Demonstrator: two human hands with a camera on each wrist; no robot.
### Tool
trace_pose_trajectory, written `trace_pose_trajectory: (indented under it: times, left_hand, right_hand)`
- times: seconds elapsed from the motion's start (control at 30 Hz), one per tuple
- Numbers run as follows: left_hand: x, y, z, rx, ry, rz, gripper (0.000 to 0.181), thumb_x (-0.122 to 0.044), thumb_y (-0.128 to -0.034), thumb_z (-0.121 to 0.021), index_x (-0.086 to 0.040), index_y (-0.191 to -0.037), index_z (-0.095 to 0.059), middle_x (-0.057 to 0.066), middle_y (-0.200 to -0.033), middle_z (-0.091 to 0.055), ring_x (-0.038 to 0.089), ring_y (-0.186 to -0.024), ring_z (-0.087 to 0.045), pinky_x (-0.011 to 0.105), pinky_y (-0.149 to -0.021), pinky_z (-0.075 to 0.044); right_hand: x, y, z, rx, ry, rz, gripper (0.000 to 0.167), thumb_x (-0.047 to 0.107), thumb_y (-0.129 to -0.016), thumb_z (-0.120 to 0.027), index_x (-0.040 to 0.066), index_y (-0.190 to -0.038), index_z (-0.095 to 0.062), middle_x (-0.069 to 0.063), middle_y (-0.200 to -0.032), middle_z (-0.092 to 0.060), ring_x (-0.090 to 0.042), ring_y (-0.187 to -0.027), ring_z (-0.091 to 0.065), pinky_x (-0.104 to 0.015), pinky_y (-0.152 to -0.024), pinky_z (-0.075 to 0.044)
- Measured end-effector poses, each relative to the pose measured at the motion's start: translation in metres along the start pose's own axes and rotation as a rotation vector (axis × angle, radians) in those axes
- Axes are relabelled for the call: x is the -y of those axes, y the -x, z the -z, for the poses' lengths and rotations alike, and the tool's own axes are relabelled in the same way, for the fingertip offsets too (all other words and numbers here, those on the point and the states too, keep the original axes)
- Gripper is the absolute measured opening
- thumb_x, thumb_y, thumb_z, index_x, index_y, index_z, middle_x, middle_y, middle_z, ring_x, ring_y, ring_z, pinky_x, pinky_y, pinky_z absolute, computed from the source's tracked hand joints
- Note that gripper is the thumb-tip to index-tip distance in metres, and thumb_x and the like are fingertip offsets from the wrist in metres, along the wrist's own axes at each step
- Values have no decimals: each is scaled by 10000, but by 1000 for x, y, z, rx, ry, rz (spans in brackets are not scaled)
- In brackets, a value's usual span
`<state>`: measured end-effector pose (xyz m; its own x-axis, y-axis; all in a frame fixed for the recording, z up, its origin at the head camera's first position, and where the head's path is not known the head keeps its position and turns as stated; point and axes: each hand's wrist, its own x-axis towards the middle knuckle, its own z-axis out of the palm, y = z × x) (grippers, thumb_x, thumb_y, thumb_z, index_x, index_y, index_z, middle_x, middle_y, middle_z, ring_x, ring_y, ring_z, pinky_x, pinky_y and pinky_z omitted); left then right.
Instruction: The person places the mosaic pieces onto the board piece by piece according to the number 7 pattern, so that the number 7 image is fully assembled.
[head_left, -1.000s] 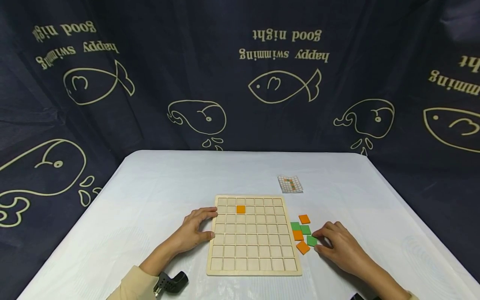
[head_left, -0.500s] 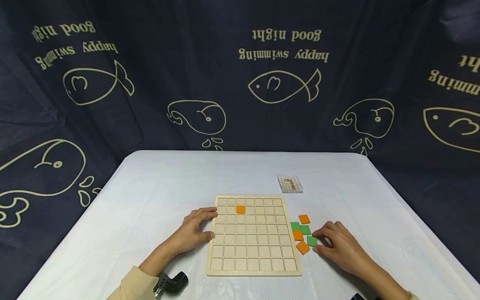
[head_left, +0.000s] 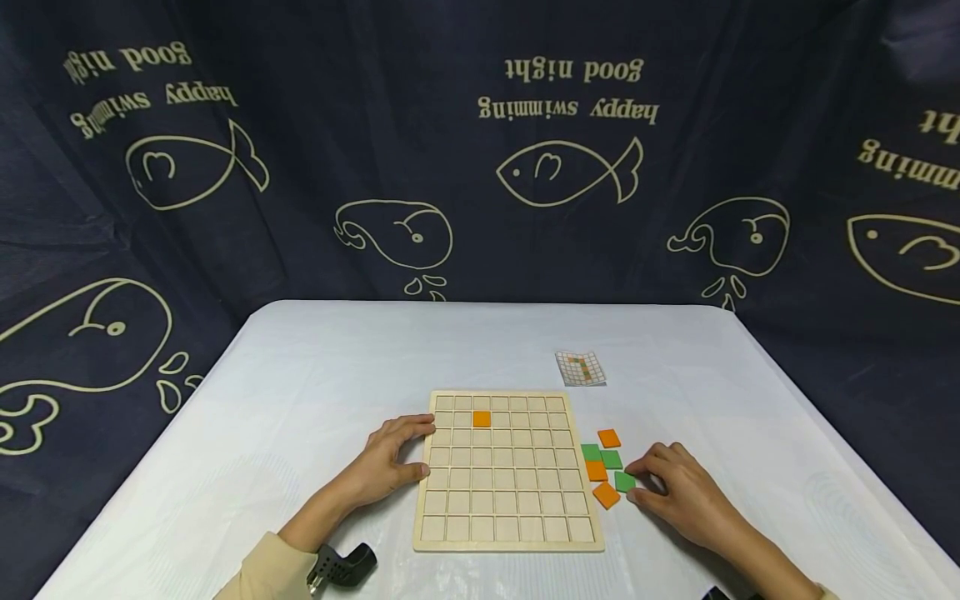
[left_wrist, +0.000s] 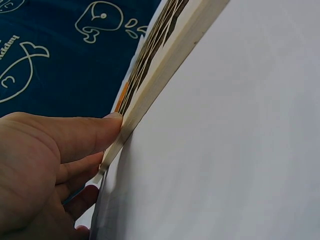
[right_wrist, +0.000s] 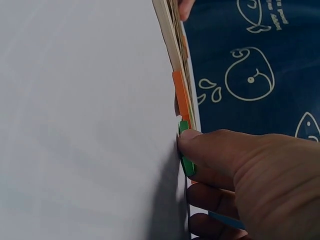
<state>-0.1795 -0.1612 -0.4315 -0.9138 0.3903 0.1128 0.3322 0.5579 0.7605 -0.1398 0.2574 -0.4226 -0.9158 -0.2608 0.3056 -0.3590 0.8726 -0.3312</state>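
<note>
My right hand (head_left: 681,496) pinches a small square green tile (head_left: 624,482) between thumb and index finger, right of the wooden grid board. In the right wrist view the thumb lies on the near side of that green tile (right_wrist: 187,165), which looks nearly flat to the table. My left hand (head_left: 384,467) touches the left edge of the board (head_left: 508,547) with extended fingers and thumb. One orange tile (head_left: 482,419) sits in a cell of the second row from the far edge. Against the board's side rests my left thumb (left_wrist: 95,134) in the left wrist view.
Beside the board's right edge lie several loose tiles, among them an orange tile (head_left: 609,438), a green tile (head_left: 611,460) and a nearer orange tile (head_left: 606,496). A small pattern card (head_left: 581,368) lies behind the board. A dark printed curtain (head_left: 480,250) hangs behind the white table.
Almost nothing differs. The green tile at my right fingertips has shifted very slightly, and the right thumb and finger have adjusted a little around it. My left hand stays still.
</note>
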Motion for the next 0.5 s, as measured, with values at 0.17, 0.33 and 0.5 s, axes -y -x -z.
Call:
trace_pose_trajectory:
  times: [0.17, 0.33, 0.5]
  left_hand:
    - [-1, 0, 0, 2, 2, 5, 537, -120, -797, -717, -68, -1301, -540, 33, -1468, -421, 293, -1392, -285, 546, -1090, -143]
    - [-2, 0, 1, 1, 6, 4, 536, -104, -796, -714, -58, -1301, -540, 46, -1466, -422, 302, -1398, -278, 546, -1095, -129]
    - [-2, 0, 1, 0, -2, -3, 542, -104, -795, -714, -53, -1304, -536, 50, -1467, -422, 301, -1391, -288, 543, -1088, -142]
  right_hand:
    - [1, 0, 1, 3, -12, -17, 213, 203, -682, -822, 222, -863, -713, 176, -805, -540, -2, -745, -375, -192, -622, -355]
    - [4, -2, 3, 11, -17, -40, 217, 200, -694, -814, 211, -886, -713, 173, -811, -548, -2, -748, -397, -193, -618, -368]
    - [9, -5, 5, 4, 11, -40, 230, 195, -698, -809, 212, -907, -714, 170, -841, -578, -4, -776, -447, -224, -670, -435]
